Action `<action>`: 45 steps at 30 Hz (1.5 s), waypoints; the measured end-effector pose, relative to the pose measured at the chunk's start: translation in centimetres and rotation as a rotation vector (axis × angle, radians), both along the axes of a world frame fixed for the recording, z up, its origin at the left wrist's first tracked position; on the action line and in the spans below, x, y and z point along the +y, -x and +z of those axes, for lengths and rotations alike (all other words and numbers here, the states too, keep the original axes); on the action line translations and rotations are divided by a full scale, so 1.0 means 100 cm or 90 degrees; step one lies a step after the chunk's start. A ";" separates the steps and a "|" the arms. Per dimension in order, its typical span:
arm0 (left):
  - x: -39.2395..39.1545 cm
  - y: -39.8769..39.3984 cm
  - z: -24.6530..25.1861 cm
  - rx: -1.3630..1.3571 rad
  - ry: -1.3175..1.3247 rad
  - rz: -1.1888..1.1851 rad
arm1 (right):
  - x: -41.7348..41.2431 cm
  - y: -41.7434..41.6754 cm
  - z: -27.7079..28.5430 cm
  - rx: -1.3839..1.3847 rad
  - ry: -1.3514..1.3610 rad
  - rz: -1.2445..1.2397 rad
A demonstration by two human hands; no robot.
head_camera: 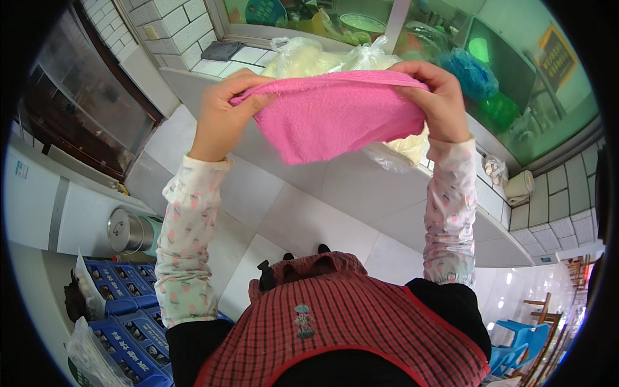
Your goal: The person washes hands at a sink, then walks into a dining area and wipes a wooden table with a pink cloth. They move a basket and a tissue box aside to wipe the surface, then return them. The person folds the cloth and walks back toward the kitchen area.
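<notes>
A pink terry cloth (338, 113) is stretched by its upper edge between my two hands, its lower part hanging loose in the air. My left hand (227, 113) pinches the left corner, thumb on the near side. At the right corner my right hand (437, 99) grips it the same way. Behind the cloth, partly hidden by it, pale-filled clear plastic bags (309, 55) rest on the white-tiled ledge (244, 60). Another bag with light yellowish contents (411, 147) shows below the cloth's right side.
A folded dark grey cloth (220, 51) lies on the ledge, left of the bags. Behind a glass window (503, 72) are a bowl (362, 22) and blue plastic bags (469, 72). Blue bottle crates (130, 334) and a metal pail (128, 230) stand at left, blue stools (522, 338) at right.
</notes>
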State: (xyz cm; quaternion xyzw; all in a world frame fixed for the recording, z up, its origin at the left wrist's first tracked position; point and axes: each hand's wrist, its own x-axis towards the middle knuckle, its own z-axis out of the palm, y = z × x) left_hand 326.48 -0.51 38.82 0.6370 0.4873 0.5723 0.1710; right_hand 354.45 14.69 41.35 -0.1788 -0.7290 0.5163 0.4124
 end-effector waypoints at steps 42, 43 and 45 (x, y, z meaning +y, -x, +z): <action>0.020 -0.082 -0.190 -0.840 0.682 -0.390 | -0.055 -0.004 -0.116 0.326 0.547 0.209; 0.020 -0.114 -0.177 -0.902 0.686 -0.437 | -0.059 -0.008 -0.121 0.347 0.541 0.183; 0.029 -0.152 -0.150 -0.995 0.617 -0.504 | -0.062 -0.022 -0.129 0.382 0.534 0.134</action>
